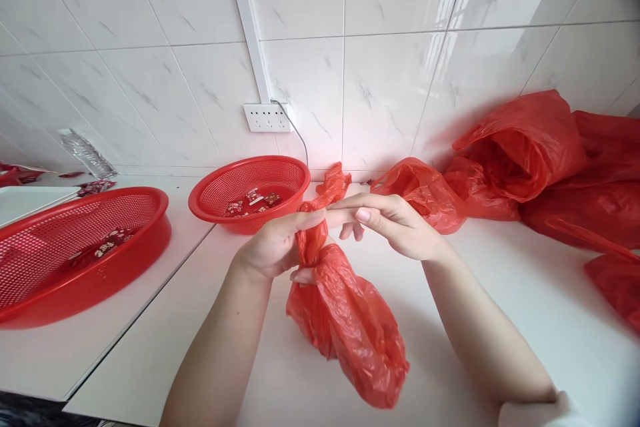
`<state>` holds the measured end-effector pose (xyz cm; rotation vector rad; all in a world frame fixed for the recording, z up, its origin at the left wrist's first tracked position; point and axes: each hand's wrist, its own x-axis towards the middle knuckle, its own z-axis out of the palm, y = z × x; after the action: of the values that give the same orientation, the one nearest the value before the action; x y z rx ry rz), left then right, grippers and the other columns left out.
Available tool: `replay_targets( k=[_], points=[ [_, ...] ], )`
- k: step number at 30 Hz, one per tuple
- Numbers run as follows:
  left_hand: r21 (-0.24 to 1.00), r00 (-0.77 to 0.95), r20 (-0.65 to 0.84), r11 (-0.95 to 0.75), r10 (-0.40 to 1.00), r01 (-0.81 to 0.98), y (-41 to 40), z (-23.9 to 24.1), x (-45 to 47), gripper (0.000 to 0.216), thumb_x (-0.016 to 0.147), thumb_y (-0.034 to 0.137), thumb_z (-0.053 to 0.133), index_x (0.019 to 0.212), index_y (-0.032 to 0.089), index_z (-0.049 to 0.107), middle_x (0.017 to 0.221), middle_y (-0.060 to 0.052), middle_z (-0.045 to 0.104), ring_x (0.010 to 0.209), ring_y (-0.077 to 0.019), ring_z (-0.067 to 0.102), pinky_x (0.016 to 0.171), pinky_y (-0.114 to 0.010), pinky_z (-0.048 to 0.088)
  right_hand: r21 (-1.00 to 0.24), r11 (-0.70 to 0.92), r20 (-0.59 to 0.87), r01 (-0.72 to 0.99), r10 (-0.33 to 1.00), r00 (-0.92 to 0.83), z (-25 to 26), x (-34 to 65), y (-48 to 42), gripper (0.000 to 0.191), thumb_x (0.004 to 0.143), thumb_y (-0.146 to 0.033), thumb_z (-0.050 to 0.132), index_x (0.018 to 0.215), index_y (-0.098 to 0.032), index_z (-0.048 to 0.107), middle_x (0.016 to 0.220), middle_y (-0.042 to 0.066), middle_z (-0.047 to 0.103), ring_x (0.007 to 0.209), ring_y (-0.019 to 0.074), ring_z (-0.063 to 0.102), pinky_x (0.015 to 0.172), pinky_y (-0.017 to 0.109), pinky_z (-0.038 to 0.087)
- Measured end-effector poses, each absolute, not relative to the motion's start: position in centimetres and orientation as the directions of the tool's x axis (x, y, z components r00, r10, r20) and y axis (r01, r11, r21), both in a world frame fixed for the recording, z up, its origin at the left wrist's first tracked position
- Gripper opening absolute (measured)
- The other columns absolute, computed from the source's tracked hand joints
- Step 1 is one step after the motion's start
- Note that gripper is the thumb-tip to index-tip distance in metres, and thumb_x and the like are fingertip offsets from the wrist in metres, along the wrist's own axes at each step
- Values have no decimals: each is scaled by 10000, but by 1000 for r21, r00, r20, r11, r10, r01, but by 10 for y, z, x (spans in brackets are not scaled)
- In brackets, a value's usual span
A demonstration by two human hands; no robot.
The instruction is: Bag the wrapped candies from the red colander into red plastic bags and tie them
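A red plastic bag (357, 320) hangs in front of me above the white table, its neck twisted and bunched tight. My left hand (270, 243) is closed around that neck, thumb on top and fingertips showing beneath it. The bag's crumpled end (334, 181) sticks up beyond my thumb, while its loose, wider part droops toward me. From the right, my right hand (400, 230) reaches in with fingers stretched out, their tips at the bag's neck beside my left thumb. Its thumb lies apart from those fingertips.
Two red perforated baskets, one behind my left hand (200, 203) and one at far left (160, 220), hold small wrapped packets. Several red plastic bags (530, 147) lie heaped along the right. A power strip (269, 118) with a cable is on the tiled wall. A clear plastic bottle (87, 153) leans at left.
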<state>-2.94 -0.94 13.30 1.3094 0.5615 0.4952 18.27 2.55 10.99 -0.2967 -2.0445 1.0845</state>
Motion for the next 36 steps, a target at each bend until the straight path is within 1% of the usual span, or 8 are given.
replay_targets(
  k=[3, 7, 10, 14, 17, 20, 23, 36],
  points=[
    [974, 767, -139, 228, 627, -10, -8, 134, -30, 618, 804, 641, 482, 1134, 152, 663, 433, -2, 469, 339, -100, 286, 355, -230, 223, -794, 593, 515, -135, 538, -667, 110, 183, 26, 329, 996, -368, 463, 1208, -208, 655, 893, 43, 698, 813, 148, 652, 710, 304, 547],
    [972, 772, -135, 236, 621, -20, -6, 137, -30, 593, 833, 589, 475, 1222, 166, 618, 476, 0, 510, 343, -99, 318, 344, -218, 242, -801, 583, 504, -139, 528, -684, 109, 183, 26, 335, 995, -379, 458, 1238, -224, 627, 1093, 67, 678, 823, 142, 662, 711, 304, 550],
    [966, 788, -134, 257, 600, -31, -4, 138, -29, 568, 871, 517, 443, 1288, 152, 570, 534, -13, 564, 366, -114, 399, 372, -231, 318, -785, 612, 488, -93, 519, -702, 110, 183, 24, 374, 942, -382, 562, 1291, -250, 583, 1203, 66, 641, 938, 163, 654, 816, 329, 543],
    [960, 800, -76, 260, 595, -102, -1, 136, -27, 552, 901, 459, 415, 1326, 127, 530, 725, -77, 663, 435, -116, 477, 456, -260, 403, -735, 677, 508, -44, 506, -697, 113, 184, 23, 472, 853, -357, 687, 1294, -237, 567, 1153, 57, 660, 1098, 213, 604, 960, 382, 483],
    [954, 814, -59, 272, 577, -123, 0, 136, -28, 524, 914, 453, 403, 1307, 135, 538, 766, -97, 679, 402, -81, 382, 452, -251, 364, -745, 666, 491, -39, 508, -707, 113, 184, 23, 470, 869, -361, 667, 1303, -222, 552, 1089, 59, 681, 1084, 210, 614, 987, 396, 463],
    [954, 812, -84, 281, 578, -102, 0, 137, -29, 504, 911, 464, 407, 1269, 143, 557, 756, -105, 679, 385, -55, 269, 400, -222, 233, -751, 657, 497, -65, 498, -710, 112, 183, 23, 492, 854, -369, 686, 1305, -229, 548, 1095, 58, 670, 1080, 208, 623, 998, 396, 456],
    [955, 806, -107, 285, 582, -79, -2, 138, -29, 495, 899, 483, 429, 1230, 144, 573, 743, -103, 668, 394, -56, 248, 393, -223, 155, -783, 616, 479, -85, 510, -715, 111, 183, 22, 500, 851, -362, 693, 1311, -242, 537, 1084, 50, 643, 1064, 204, 632, 983, 395, 470],
    [970, 829, -52, 226, 557, -91, 1, 135, -31, 453, 901, 406, 441, 1235, 121, 552, 729, -60, 623, 422, -73, 344, 434, -241, 254, -855, 515, 387, -68, 543, -745, 109, 181, 24, 376, 845, -367, 700, 1173, -217, 596, 893, 6, 593, 929, 184, 654, 959, 388, 469]
  ],
)
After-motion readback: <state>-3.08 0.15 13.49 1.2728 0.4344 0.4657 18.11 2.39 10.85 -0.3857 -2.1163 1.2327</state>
